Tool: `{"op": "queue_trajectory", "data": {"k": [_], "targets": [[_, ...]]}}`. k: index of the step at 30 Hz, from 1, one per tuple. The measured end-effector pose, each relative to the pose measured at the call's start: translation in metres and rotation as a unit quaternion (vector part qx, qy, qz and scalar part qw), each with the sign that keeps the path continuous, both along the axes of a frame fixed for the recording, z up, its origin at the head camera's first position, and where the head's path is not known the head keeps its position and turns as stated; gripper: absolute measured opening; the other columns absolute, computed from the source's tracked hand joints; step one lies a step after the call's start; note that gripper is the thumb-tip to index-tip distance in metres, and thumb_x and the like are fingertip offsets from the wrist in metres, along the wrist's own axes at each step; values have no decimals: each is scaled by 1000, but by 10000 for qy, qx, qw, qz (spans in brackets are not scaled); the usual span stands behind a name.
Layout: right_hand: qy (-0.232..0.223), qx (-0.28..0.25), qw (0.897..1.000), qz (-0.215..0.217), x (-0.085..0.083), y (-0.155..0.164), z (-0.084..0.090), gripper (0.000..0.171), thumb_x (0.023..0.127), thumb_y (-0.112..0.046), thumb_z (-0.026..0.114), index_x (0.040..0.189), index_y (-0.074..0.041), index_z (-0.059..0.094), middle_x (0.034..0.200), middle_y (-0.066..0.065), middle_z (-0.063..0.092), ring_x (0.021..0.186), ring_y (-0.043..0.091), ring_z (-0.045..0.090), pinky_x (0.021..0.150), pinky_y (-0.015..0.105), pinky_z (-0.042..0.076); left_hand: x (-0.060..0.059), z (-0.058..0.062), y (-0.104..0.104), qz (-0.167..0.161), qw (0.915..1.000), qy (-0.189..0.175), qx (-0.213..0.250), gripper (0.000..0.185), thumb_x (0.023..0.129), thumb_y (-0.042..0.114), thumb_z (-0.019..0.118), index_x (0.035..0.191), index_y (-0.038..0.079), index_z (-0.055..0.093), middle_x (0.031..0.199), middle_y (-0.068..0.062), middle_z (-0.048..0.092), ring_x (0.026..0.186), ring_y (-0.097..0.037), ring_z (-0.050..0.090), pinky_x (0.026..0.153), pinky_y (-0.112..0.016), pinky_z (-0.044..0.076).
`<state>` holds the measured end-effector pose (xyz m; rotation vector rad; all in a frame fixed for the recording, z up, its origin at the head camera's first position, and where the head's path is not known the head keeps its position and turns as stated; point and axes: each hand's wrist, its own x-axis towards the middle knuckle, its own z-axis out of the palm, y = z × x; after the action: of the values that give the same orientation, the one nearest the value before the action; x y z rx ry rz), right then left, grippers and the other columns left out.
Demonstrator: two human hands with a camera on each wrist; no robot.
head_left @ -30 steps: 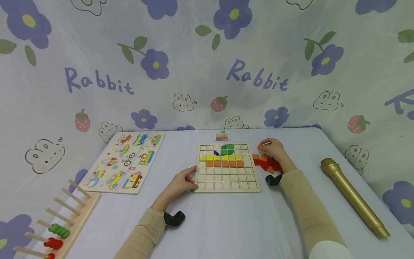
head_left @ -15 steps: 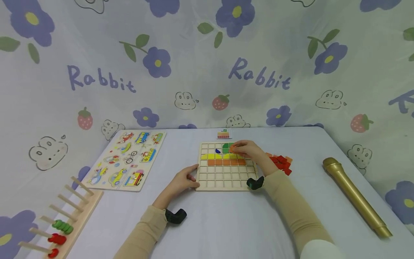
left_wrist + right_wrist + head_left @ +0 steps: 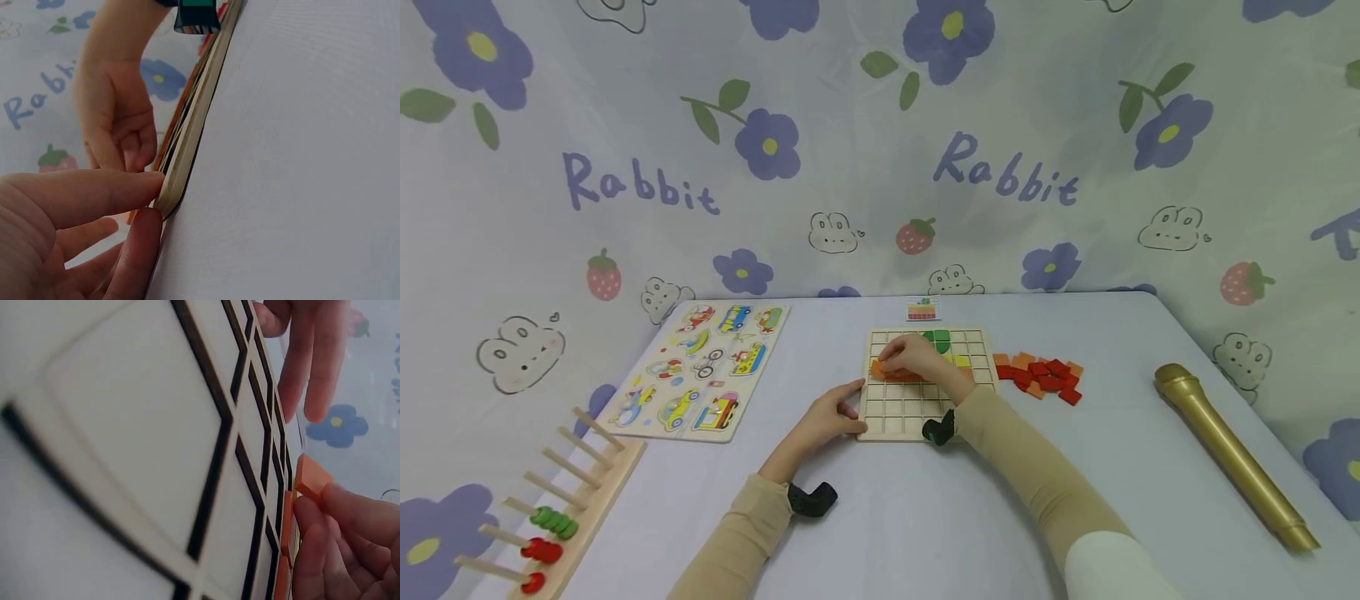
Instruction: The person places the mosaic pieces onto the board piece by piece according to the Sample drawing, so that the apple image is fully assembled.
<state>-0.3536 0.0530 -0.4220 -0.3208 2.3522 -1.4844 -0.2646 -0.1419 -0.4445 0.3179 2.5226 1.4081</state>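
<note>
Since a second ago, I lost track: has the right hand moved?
Yes. The right hand went left from the loose tiles onto the grid board.

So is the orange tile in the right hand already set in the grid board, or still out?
Still out. The right hand pinches the orange tile, tilted, just above the grid board.
</note>
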Motion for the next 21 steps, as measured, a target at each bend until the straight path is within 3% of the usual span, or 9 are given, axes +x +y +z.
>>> {"op": "queue_trajectory", "data": {"k": [2, 5, 8, 12, 15, 18, 21], "targets": [[497, 629, 9967, 159, 0, -4, 0, 9, 79, -10, 72, 87, -6, 70, 83, 2, 66, 68, 10, 57, 64, 23, 47, 0, 0, 0, -35, 10000, 41, -7, 76, 70, 6, 75, 139, 5, 42, 79, -6, 57, 68, -14, 52, 58, -26, 44], [1063, 1399, 9837, 379, 2, -9, 2, 6, 79, -14, 72, 84, -11, 71, 81, -1, 66, 70, 11, 54, 67, 24, 43, -1, -1, 0, -13, 10000, 21, -23, 76, 71, 7, 76, 139, 6, 42, 79, -6, 57, 68, -13, 52, 58, -26, 44], [1292, 1885, 9721, 537, 4, -11, 4, 5, 81, -17, 71, 84, -14, 71, 82, -2, 64, 75, 12, 53, 70, 26, 42, -1, -1, 1, 18, 10000, 0, -30, 76, 71, 7, 76, 139, 7, 42, 80, -6, 58, 69, -13, 51, 59, -26, 43], [1388, 2128, 9657, 538, 4, -12, 3, 4, 81, -18, 71, 83, -15, 71, 82, -2, 61, 75, 13, 51, 68, 27, 40, -1, 0, 1, -32, 10000, 17, -23, 76, 71, 7, 76, 139, 6, 41, 81, -7, 58, 70, -13, 51, 60, -27, 43], [1234, 1743, 9759, 449, 3, -9, 3, 7, 79, -17, 73, 85, -14, 70, 82, -1, 61, 75, 12, 50, 67, 25, 40, 0, 1, 1, -51, 10000, 11, 5, 76, 71, 7, 75, 139, 6, 41, 81, -7, 58, 69, -14, 51, 60, -27, 42], [791, 870, 9924, 354, 4, -2, 4, 13, 80, -13, 71, 92, -8, 70, 88, 3, 62, 76, 13, 51, 69, 26, 42, 0, 2, 1, -12, 10000, -36, 2, 76, 72, 7, 75, 139, 7, 41, 81, -6, 58, 69, -14, 50, 60, -26, 42], [317, 136, 9992, 194, 7, 11, 7, 21, 82, -11, 69, 101, -4, 68, 96, 5, 62, 81, 15, 52, 74, 27, 44, 1, 3, 1, 56, 9999, -82, -39, 75, 71, 8, 75, 139, 8, 42, 80, -6, 57, 69, -14, 50, 60, -26, 42]]}}
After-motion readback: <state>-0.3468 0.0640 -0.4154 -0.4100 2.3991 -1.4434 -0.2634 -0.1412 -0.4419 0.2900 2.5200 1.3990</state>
